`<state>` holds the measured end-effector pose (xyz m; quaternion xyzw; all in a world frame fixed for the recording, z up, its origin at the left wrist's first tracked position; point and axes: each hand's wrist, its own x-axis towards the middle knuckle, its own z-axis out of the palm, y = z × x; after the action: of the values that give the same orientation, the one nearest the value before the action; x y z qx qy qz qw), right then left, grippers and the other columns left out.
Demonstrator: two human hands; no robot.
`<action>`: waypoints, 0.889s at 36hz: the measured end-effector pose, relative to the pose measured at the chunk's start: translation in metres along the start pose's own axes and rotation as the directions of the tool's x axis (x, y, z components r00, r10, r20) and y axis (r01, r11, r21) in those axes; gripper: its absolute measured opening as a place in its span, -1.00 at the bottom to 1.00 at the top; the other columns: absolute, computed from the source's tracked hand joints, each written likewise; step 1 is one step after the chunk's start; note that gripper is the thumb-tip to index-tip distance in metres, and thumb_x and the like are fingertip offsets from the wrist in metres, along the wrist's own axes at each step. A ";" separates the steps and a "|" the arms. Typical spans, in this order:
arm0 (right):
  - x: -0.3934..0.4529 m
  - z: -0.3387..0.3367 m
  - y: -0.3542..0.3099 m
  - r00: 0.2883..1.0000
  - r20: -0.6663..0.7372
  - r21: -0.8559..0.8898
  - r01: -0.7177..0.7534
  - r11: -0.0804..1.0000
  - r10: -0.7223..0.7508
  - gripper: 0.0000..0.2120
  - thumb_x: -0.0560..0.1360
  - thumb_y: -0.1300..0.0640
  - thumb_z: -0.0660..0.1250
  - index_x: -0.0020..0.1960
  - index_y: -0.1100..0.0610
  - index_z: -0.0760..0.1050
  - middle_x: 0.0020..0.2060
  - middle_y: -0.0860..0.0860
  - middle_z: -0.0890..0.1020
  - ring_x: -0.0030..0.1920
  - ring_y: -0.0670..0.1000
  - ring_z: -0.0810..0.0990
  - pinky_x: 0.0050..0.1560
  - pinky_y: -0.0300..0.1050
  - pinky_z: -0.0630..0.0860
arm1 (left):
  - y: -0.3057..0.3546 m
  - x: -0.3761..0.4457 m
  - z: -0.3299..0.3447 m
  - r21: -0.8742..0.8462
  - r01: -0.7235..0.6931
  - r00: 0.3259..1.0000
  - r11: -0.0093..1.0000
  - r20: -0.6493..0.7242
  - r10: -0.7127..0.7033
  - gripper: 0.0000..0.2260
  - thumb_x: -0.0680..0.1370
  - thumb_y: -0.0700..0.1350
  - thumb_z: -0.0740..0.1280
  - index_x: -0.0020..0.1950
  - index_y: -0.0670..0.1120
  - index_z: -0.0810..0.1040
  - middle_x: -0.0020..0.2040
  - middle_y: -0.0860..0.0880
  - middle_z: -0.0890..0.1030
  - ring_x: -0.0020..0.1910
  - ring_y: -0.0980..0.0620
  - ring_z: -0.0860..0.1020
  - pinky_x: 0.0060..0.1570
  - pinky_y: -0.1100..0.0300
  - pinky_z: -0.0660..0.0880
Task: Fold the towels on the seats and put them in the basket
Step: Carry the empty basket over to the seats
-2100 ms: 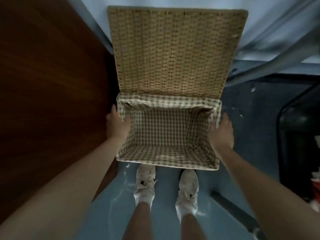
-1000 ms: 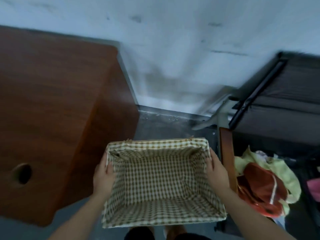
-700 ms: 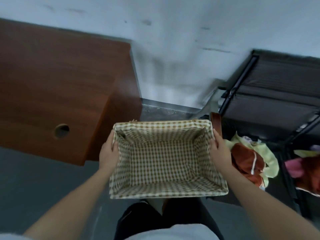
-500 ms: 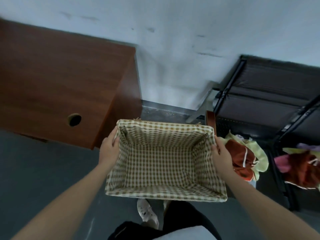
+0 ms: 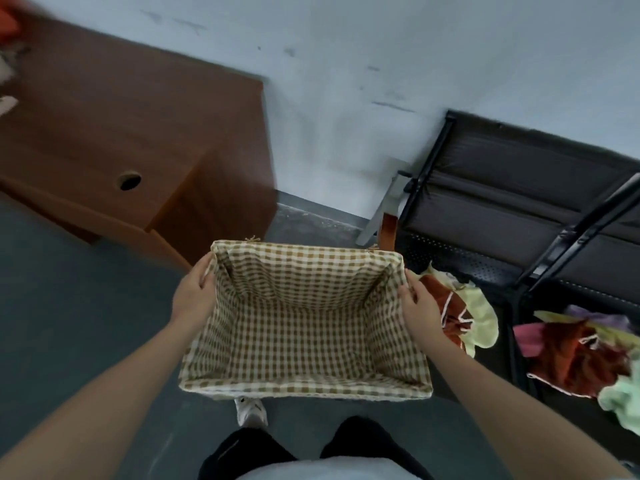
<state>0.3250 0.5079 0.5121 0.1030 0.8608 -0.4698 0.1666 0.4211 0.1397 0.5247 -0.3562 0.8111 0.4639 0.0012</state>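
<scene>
A smooth brown wooden desk [image 5: 104, 133] with one round hole stands far left. Next, the left hand [image 5: 194, 297] curls its fingers around the left edge of the basket [image 5: 304, 388], and the right hand [image 5: 420, 308] grips the right edge. The basket is a box shape with soft checked cloth inside, held above the floor. On the two black seats [image 5: 519, 209] at the right lie two piles of crumpled towels [image 5: 460, 313], red, yellow, green.

The basket [image 5: 304, 327] has been lifted off the floor; its wicker lid has left view.
</scene>
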 end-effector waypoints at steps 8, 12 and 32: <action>-0.002 -0.068 0.050 0.980 0.188 -0.019 0.065 0.998 -0.061 -0.58 0.66 0.03 0.13 0.51 -0.04 0.26 0.38 -0.03 0.45 0.36 0.05 0.43 0.37 0.00 0.39 | 0.009 -0.124 0.046 -0.018 0.084 0.981 0.996 -0.174 -0.086 -0.62 0.69 -0.04 0.08 0.52 0.13 0.26 0.49 0.09 0.32 0.15 0.26 0.50 -0.25 0.47 0.33; -0.014 -0.085 0.060 0.951 0.281 -0.056 0.151 0.987 -0.130 -0.58 0.67 0.05 0.10 0.52 -0.02 0.25 0.41 -0.05 0.41 0.39 0.02 0.39 0.34 -0.14 0.33 | 0.002 -0.186 0.055 -0.054 0.134 0.955 0.990 -0.261 -0.143 -0.63 0.69 -0.03 0.09 0.51 0.15 0.28 0.47 0.09 0.35 0.11 0.27 0.50 -0.13 0.54 0.35; -0.132 -0.133 0.128 0.884 0.390 -0.140 0.332 0.933 -0.256 -0.58 0.66 0.04 0.12 0.51 -0.01 0.27 0.40 -0.06 0.42 0.39 -0.03 0.38 0.29 -0.22 0.30 | -0.071 -0.403 0.089 -0.155 0.243 0.870 0.958 -0.402 -0.285 -0.61 0.68 -0.08 0.09 0.51 0.13 0.28 0.43 0.07 0.41 0.01 -0.13 0.61 -0.26 0.22 0.49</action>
<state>0.4648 0.6862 0.5307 -0.1361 0.8635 -0.4102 0.2599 0.7339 0.4170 0.5542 -0.5547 0.7119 0.4114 -0.1277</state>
